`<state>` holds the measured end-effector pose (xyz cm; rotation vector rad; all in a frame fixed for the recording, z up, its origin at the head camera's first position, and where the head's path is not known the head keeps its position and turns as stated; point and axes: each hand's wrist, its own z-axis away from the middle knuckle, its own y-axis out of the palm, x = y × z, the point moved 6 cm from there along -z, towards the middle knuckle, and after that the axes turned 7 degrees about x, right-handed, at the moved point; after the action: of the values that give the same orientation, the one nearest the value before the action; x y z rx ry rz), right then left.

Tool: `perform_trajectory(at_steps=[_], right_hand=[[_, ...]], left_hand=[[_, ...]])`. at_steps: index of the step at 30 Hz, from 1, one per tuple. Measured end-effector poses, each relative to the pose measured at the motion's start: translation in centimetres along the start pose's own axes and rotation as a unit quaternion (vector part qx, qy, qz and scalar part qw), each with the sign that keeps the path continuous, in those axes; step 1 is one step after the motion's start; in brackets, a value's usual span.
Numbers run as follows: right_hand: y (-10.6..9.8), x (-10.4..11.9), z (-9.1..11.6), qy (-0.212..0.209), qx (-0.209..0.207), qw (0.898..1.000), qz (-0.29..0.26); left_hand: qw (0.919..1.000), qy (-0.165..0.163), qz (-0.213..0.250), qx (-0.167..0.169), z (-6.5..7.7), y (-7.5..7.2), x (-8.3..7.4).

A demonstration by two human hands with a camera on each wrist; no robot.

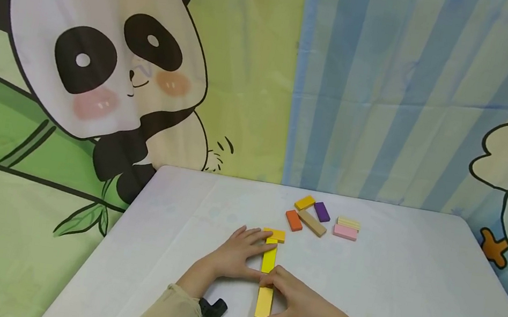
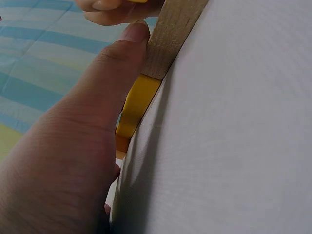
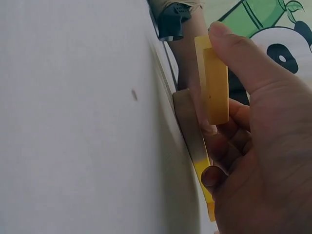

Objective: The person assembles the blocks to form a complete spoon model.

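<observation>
My right hand (image 1: 304,303) pinches a pale yellow block (image 1: 264,305) by its ends, thumb at the near end and fingertips at the far one. In the right wrist view this block is raised off the table, over a wooden block (image 3: 186,119) that lies flat. The wooden block continues a line with a bright yellow block (image 1: 269,261) and, at its far end, an orange-yellow block (image 1: 277,236) set crosswise. My left hand (image 1: 237,253) lies along the left of this line, thumb touching the wooden block and spread fingers reaching the farther blocks.
Farther back on the white table (image 1: 411,289) lie a yellow-orange block (image 1: 304,203), a purple block (image 1: 322,212), an orange block (image 1: 294,220) and a tan block (image 1: 312,223). Beside them sit a pink block (image 1: 345,232) and a cream block (image 1: 349,223). A printed curtain (image 1: 247,71) hangs behind.
</observation>
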<state>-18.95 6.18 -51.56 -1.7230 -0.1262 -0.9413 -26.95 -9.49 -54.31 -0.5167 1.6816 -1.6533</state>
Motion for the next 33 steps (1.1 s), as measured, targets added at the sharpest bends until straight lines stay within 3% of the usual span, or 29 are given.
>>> perform_trajectory(at_steps=[8,13,21,33], right_hand=[[0.7,0.9,-0.2,-0.069,-0.013,0.997,0.034],[1.2,1.2,-0.2,-0.056,0.010,0.997,0.053],[1.6,1.3,-0.1,-0.033,0.015,0.990,0.137],[2.0,0.6,-0.2,-0.029,0.024,0.986,0.160]], left_hand=[[0.9999,-0.005,0.012,0.007,0.1,0.0,0.0],[0.9998,-0.008,0.014,0.010,0.0,0.1,0.0],[0.9999,-0.006,0.011,0.011,0.0,0.0,-0.1],[0.9999,-0.003,0.008,0.007,-0.1,0.1,0.0]])
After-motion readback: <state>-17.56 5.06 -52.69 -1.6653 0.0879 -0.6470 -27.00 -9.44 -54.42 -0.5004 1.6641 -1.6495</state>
